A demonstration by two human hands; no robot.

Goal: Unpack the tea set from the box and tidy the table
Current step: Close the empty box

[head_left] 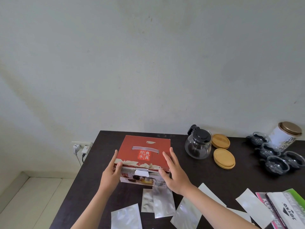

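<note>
A red tea set box with a white handle slot and Chinese characters on its closed lid stands on the dark table. My left hand holds the box's front left corner, thumb on the front face and fingers along the side. My right hand rests flat on the front right corner with straight fingers on the lid. A glass teapot with a black lid stands to the right. Further right sit several glass cups with dark handles.
Two round wooden lids lie beside the teapot. A white tin with a gold lid stands at the back right. Several silver foil pouches lie near the front edge, with printed packets at the right. Wall sockets lie left of the table.
</note>
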